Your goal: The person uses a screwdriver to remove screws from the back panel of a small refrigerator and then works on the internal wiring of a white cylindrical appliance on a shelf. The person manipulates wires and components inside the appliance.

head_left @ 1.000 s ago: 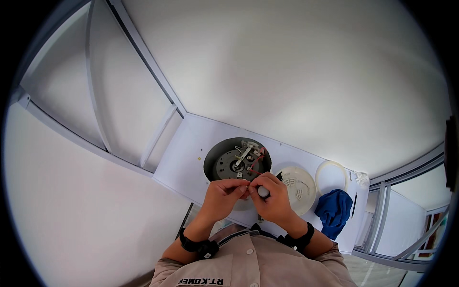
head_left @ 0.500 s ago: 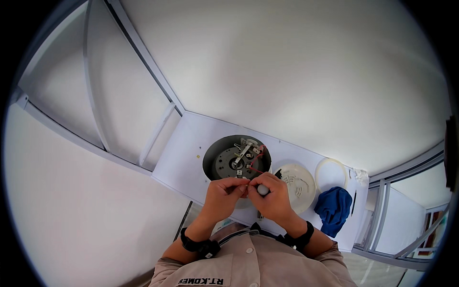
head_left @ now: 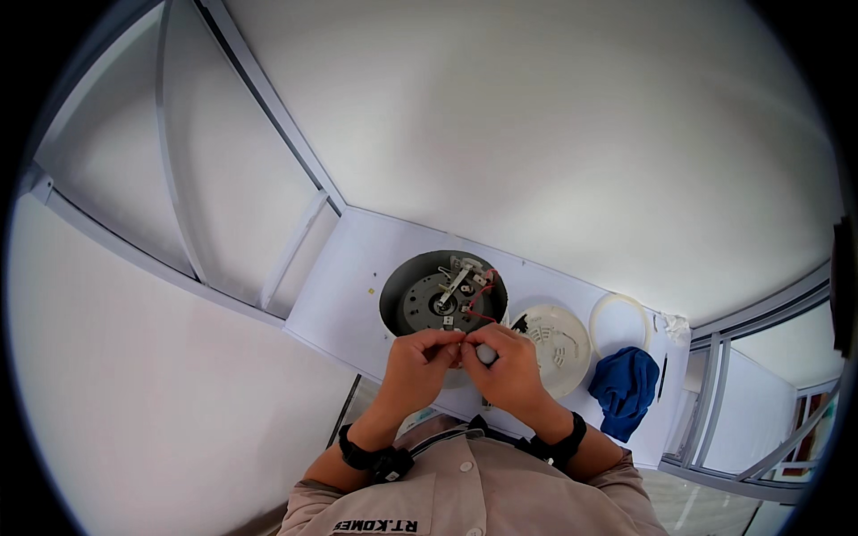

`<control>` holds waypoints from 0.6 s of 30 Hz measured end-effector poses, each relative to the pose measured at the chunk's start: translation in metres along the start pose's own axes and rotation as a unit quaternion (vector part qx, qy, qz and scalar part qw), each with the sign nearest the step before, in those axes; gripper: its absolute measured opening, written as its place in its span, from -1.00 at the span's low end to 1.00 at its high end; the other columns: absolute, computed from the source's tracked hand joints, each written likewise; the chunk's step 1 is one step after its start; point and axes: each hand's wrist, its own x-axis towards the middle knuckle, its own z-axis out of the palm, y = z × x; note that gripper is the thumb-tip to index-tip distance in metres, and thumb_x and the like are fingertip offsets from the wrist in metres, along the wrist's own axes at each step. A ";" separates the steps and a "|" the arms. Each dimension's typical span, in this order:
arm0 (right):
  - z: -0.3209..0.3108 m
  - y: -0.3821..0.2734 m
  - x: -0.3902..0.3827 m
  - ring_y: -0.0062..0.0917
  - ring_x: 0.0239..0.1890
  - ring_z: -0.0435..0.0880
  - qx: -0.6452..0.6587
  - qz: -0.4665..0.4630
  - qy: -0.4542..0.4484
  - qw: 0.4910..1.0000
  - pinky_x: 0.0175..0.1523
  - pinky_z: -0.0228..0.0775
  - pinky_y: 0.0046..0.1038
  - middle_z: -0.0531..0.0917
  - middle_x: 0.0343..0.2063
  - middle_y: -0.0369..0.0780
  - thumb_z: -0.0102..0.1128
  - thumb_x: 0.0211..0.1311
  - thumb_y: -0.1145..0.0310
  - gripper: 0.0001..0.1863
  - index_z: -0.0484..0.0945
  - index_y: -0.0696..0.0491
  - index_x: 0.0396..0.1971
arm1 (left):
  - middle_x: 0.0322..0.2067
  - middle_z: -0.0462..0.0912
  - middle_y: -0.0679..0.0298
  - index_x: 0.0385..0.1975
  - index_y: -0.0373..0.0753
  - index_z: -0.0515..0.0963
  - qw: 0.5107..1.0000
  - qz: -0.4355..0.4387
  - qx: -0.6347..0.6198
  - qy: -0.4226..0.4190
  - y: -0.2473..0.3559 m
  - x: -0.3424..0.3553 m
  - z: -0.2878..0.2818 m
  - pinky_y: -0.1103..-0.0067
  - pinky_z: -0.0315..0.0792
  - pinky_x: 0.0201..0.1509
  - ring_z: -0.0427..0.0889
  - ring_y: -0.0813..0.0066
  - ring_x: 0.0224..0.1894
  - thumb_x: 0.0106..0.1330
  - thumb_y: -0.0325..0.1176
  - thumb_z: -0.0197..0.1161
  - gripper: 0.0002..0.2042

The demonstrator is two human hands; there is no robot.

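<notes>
I count two hands: the left hand [head_left: 418, 360] has its fingertips pinched together, on what I cannot tell; the right hand [head_left: 511, 364] curls around one grey-ended handle [head_left: 487, 354]. Just beyond sits one round grey housing [head_left: 391, 302]; rightward, one cream cover [head_left: 569, 344], one ring [head_left: 645, 322], one blue cloth [head_left: 624, 386].

Looks to us like a workshop of sorts, more of a partitioned work booth really. We've got plain pale panels [head_left: 581, 161] across the top and left, and metal framing [head_left: 280, 109] at the upper left and right of the frame. Mid-frame we see a white counter [head_left: 340, 286] with an opened-up metal housing [head_left: 416, 313], red wires [head_left: 483, 315] showing, plus a round cream cover [head_left: 556, 347] beside it.
</notes>
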 end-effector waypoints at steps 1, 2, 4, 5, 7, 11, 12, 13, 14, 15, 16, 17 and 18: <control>0.000 -0.002 0.001 -0.18 -0.42 0.71 -0.003 0.003 0.001 1.000 -0.35 0.54 -0.30 0.69 -0.46 -0.14 0.32 0.08 0.46 -0.93 0.64 0.11 -0.42 | -0.30 0.76 0.20 -0.09 -0.41 0.67 1.000 -0.002 0.002 0.003 0.001 0.000 0.000 0.63 0.61 -0.14 0.71 0.56 -0.26 0.39 -0.60 0.20 -0.82; 0.001 -0.003 0.001 -0.17 -0.42 0.71 -0.007 0.006 0.002 1.000 -0.34 0.54 -0.29 0.69 -0.46 -0.13 0.32 0.09 0.45 -0.92 0.64 0.12 -0.42 | -0.31 0.76 0.20 -0.09 -0.41 0.67 1.000 -0.006 -0.001 0.006 0.002 0.001 0.001 0.63 0.60 -0.15 0.70 0.57 -0.27 0.39 -0.60 0.20 -0.82; 0.002 0.000 0.002 -0.15 -0.40 0.71 0.013 0.032 -0.010 0.999 -0.32 0.54 -0.28 0.69 -0.45 -0.11 0.31 0.10 0.45 -0.92 0.64 0.12 -0.42 | -0.32 0.76 0.21 -0.09 -0.41 0.68 1.000 -0.013 -0.005 0.012 0.003 0.002 0.002 0.64 0.59 -0.16 0.70 0.58 -0.29 0.39 -0.59 0.20 -0.82; 0.002 0.001 0.003 -0.14 -0.39 0.71 0.023 0.044 -0.017 0.999 -0.31 0.54 -0.28 0.69 -0.45 -0.09 0.31 0.10 0.45 -0.92 0.64 0.12 -0.41 | -0.32 0.76 0.21 -0.09 -0.41 0.68 1.000 -0.016 -0.005 0.013 0.003 0.002 0.002 0.64 0.59 -0.17 0.69 0.59 -0.29 0.39 -0.59 0.20 -0.82; 0.001 0.001 0.004 -0.12 -0.38 0.70 0.049 0.071 -0.031 0.996 -0.30 0.54 -0.28 0.68 -0.44 -0.06 0.30 0.11 0.44 -0.91 0.64 0.14 -0.41 | -0.32 0.76 0.21 -0.10 -0.41 0.68 1.000 -0.023 -0.007 0.014 0.004 0.002 0.002 0.64 0.59 -0.18 0.69 0.60 -0.31 0.39 -0.59 0.20 -0.82; 0.002 0.004 0.003 -0.16 -0.39 0.72 0.059 0.106 -0.039 0.992 -0.31 0.53 -0.32 0.69 -0.43 -0.03 0.30 0.13 0.41 -0.87 0.64 0.16 -0.39 | -0.31 0.75 0.19 -0.10 -0.44 0.67 1.000 -0.028 -0.007 0.006 0.003 0.003 0.001 0.62 0.61 -0.16 0.70 0.57 -0.29 0.40 -0.60 0.18 -0.82; 0.002 0.003 0.003 -0.28 -0.40 0.71 0.070 0.116 -0.042 0.990 -0.30 0.52 -0.37 0.69 -0.44 -0.07 0.30 0.14 0.43 -0.88 0.64 0.18 -0.39 | -0.28 0.75 0.16 -0.10 -0.47 0.65 0.999 -0.032 -0.003 0.001 0.005 0.003 0.000 0.59 0.64 -0.12 0.72 0.52 -0.26 0.40 -0.60 0.17 -0.83; 0.002 0.002 0.004 -0.39 -0.40 0.71 0.081 0.127 -0.045 0.988 -0.30 0.51 -0.42 0.69 -0.45 -0.11 0.29 0.14 0.45 -0.88 0.63 0.19 -0.40 | -0.26 0.74 0.13 -0.10 -0.50 0.63 0.999 -0.035 0.000 -0.004 0.006 0.003 0.000 0.56 0.66 -0.09 0.74 0.48 -0.23 0.41 -0.61 0.16 -0.83; 0.001 0.001 0.004 -0.51 -0.41 0.70 0.093 0.138 -0.047 0.985 -0.29 0.51 -0.47 0.69 -0.46 -0.15 0.29 0.15 0.47 -0.89 0.63 0.21 -0.40 | -0.29 0.75 0.16 -0.10 -0.47 0.65 0.999 -0.034 -0.005 -0.001 0.005 0.003 0.000 0.59 0.63 -0.13 0.71 0.53 -0.26 0.41 -0.60 0.17 -0.83; 0.001 0.001 0.005 -0.53 -0.42 0.69 0.093 0.146 -0.052 0.984 -0.30 0.50 -0.48 0.69 -0.46 -0.15 0.29 0.15 0.46 -0.89 0.63 0.21 -0.41 | -0.31 0.75 0.20 -0.10 -0.43 0.67 0.999 -0.032 -0.010 0.003 0.003 0.003 0.000 0.62 0.60 -0.17 0.69 0.57 -0.30 0.40 -0.60 0.18 -0.83; 0.001 0.001 0.005 -0.55 -0.42 0.68 0.094 0.153 -0.058 0.982 -0.31 0.49 -0.49 0.69 -0.47 -0.16 0.29 0.15 0.46 -0.89 0.63 0.21 -0.41 | -0.34 0.76 0.23 -0.10 -0.40 0.69 0.999 -0.030 -0.014 0.006 0.002 0.004 0.000 0.66 0.57 -0.21 0.67 0.62 -0.33 0.40 -0.59 0.19 -0.82; 0.001 0.001 0.005 -0.57 -0.43 0.67 0.094 0.161 -0.063 0.980 -0.32 0.49 -0.49 0.69 -0.48 -0.16 0.29 0.15 0.46 -0.88 0.63 0.21 -0.41 | -0.35 0.75 0.23 -0.10 -0.40 0.69 0.999 -0.031 -0.021 0.007 0.001 0.004 0.000 0.66 0.57 -0.21 0.67 0.62 -0.34 0.40 -0.59 0.19 -0.82; 0.001 0.001 0.006 -0.58 -0.44 0.66 0.094 0.164 -0.063 0.980 -0.32 0.48 -0.50 0.69 -0.48 -0.17 0.29 0.15 0.46 -0.88 0.63 0.21 -0.41 | -0.35 0.75 0.24 -0.11 -0.40 0.69 0.999 -0.032 -0.027 0.006 -0.001 0.005 0.000 0.66 0.56 -0.22 0.66 0.62 -0.35 0.40 -0.59 0.19 -0.82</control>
